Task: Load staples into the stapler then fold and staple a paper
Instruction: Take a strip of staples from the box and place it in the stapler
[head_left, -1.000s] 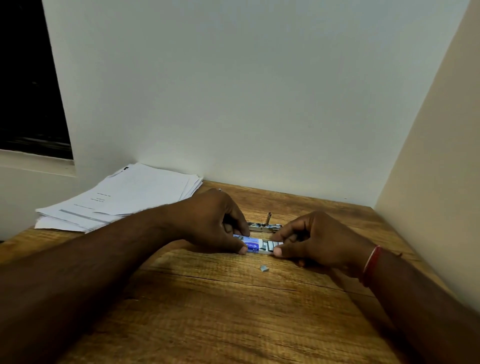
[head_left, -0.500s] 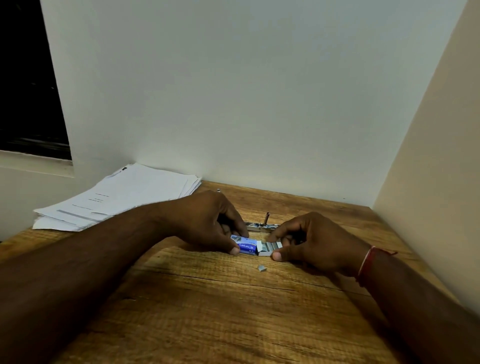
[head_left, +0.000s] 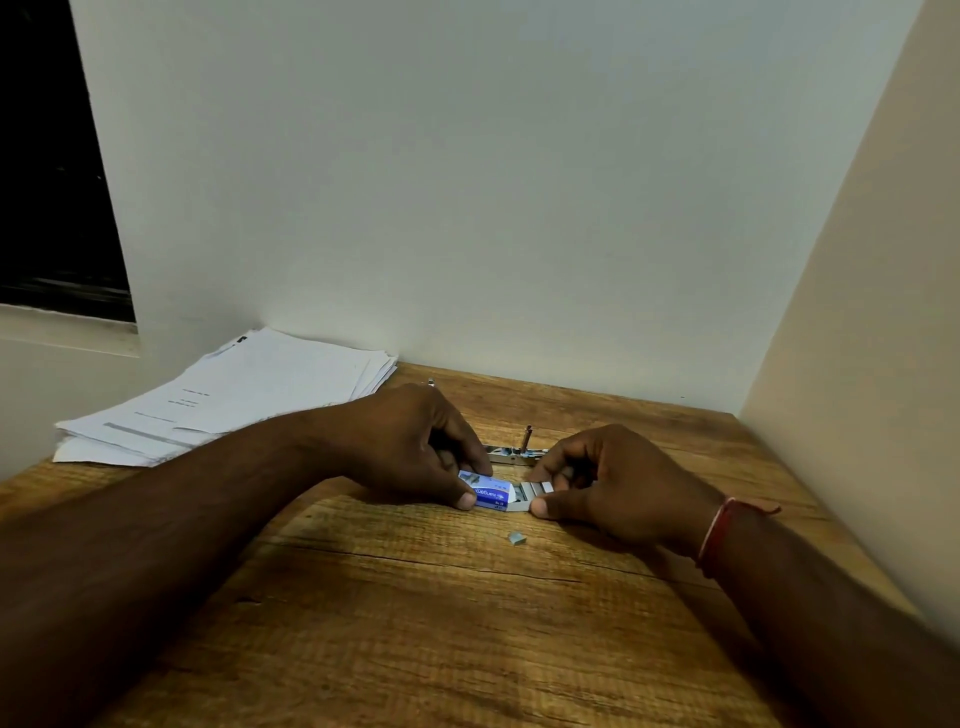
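My left hand (head_left: 415, 447) grips a small blue staple box (head_left: 491, 491) on the wooden table (head_left: 415, 623). My right hand (head_left: 618, 483) pinches the box's inner tray of silver staples (head_left: 537, 489), which sticks out to the right of the sleeve. Just behind the two hands lies the stapler (head_left: 511, 453), opened out flat, with a metal part standing up; my hands cover part of it. A small loose piece of staples (head_left: 517, 539) lies on the table in front of the box. A stack of white paper (head_left: 234, 400) rests at the back left.
White walls close the table at the back and on the right (head_left: 857, 364). A dark window (head_left: 47, 156) is at the upper left. A red thread band (head_left: 717, 530) circles my right wrist.
The blue sleeve and the staple tray have slid a little further apart between my hands. Both hands stay in nearly the same place.
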